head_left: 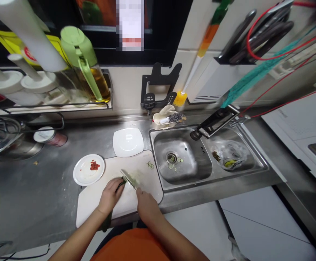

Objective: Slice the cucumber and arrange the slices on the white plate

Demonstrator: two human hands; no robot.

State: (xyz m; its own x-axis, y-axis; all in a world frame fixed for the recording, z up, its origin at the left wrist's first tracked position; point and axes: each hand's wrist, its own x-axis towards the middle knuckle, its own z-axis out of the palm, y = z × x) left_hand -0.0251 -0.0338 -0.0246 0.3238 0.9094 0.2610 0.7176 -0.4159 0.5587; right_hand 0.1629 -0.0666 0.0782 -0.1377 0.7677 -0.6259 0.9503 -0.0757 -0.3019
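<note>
My left hand point(111, 195) is closed round a long dark green cucumber point(121, 184) on the white cutting board point(92, 206). The cucumber's other end shows below my wrist, past the board's near edge. My right hand point(146, 203) grips a kitchen knife point(129, 178), its blade slanting up to the left right beside the cucumber's far end. Motion blurs the blade, and I cannot tell whether it is in the cucumber. A few thin pale green strips point(150, 165) lie at the board's upper right corner.
A plate with red chopped pieces point(78, 170) overlaps the board's left edge; a square white plate point(128, 143) sits behind. To the right is a double sink point(158, 181) with green slices by its drain and a plastic bag point(235, 150). An oil bottle point(88, 69) stands on the shelf.
</note>
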